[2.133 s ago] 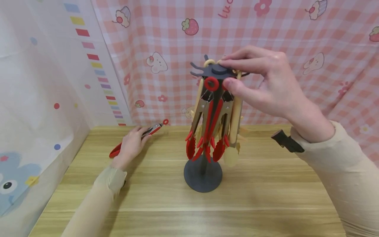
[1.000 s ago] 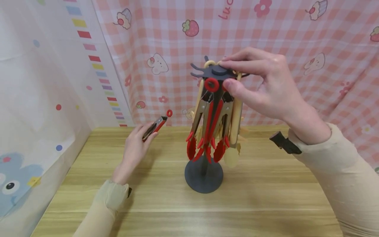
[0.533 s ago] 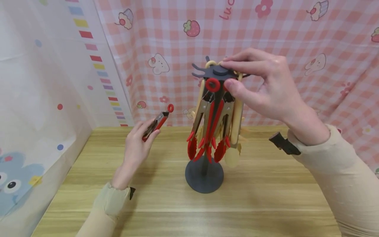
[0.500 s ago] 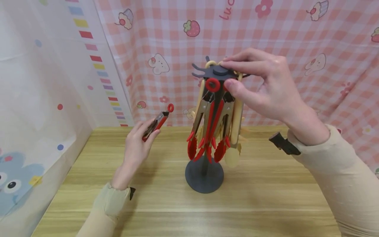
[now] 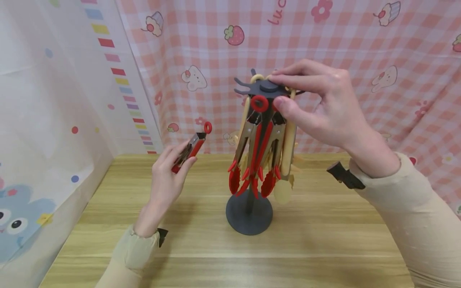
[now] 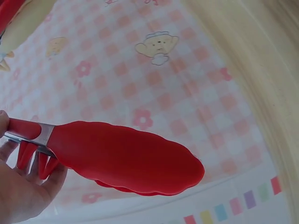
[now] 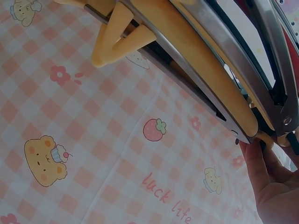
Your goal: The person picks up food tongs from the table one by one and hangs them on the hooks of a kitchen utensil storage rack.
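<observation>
In the head view my left hand (image 5: pixel 166 172) holds a pair of red-and-steel kitchen tongs (image 5: pixel 197 145), raised and tilted with the red ring end up. The left wrist view shows their broad red tips (image 6: pixel 126 157) lying close together. My right hand (image 5: pixel 325 104) pinches the top of a dark grey hanging rack (image 5: pixel 249 214) between thumb and fingers. From this rack hang red-tipped tongs (image 5: pixel 267 182) and cream ones (image 5: pixel 288 148); several more are partly hidden behind. In the right wrist view, cream tongs (image 7: pixel 205 65) hang right beside my right fingertips.
The rack's round base stands on a wooden table (image 5: pixel 309 248). Bare curved hooks (image 5: pixel 242 83) stick out at its upper left. A pink checked curtain (image 5: pixel 201 44) hangs behind the table, and a white printed cloth (image 5: pixel 83 92) hangs on the left.
My left hand has lifted the tongs off the table and brought them up and slightly right, tilting them more upright. My right hand stays at the top of the rack.
</observation>
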